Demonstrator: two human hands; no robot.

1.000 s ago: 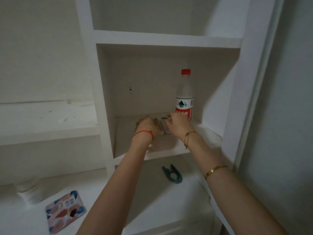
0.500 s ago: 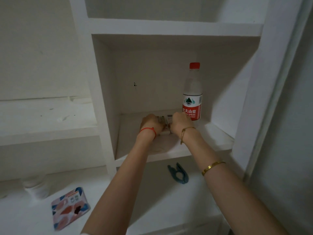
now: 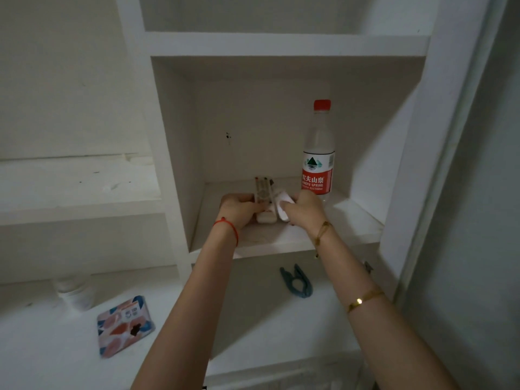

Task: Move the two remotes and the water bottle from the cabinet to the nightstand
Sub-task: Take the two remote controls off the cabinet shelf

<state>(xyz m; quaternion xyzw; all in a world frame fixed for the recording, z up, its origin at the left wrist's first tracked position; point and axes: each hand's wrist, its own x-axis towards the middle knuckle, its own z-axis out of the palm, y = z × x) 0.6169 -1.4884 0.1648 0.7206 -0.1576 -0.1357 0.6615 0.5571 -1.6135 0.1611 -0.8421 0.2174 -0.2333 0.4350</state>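
Two white remotes lie side by side on the white cabinet shelf [image 3: 284, 243]. My left hand [image 3: 237, 211] grips the left remote [image 3: 263, 191], whose button end points toward the back wall. My right hand [image 3: 305, 211] grips the right remote [image 3: 282, 206], tilted up off the shelf with its pale underside showing. A water bottle [image 3: 318, 156] with a red cap and red label stands upright at the back right of the same compartment, just behind my right hand. The nightstand top [image 3: 267, 327] lies below the shelf.
On the lower white surface lie a blue clip [image 3: 297, 282], a colourful patterned card case [image 3: 125, 325] and a small white jar [image 3: 74, 294]. A white ledge [image 3: 78, 192] runs to the left; a tall cabinet side panel [image 3: 416, 164] stands on the right.
Both hands have closed around the remotes and pulled them slightly forward. The right remote has tipped up off the shelf. The camera has moved closer.
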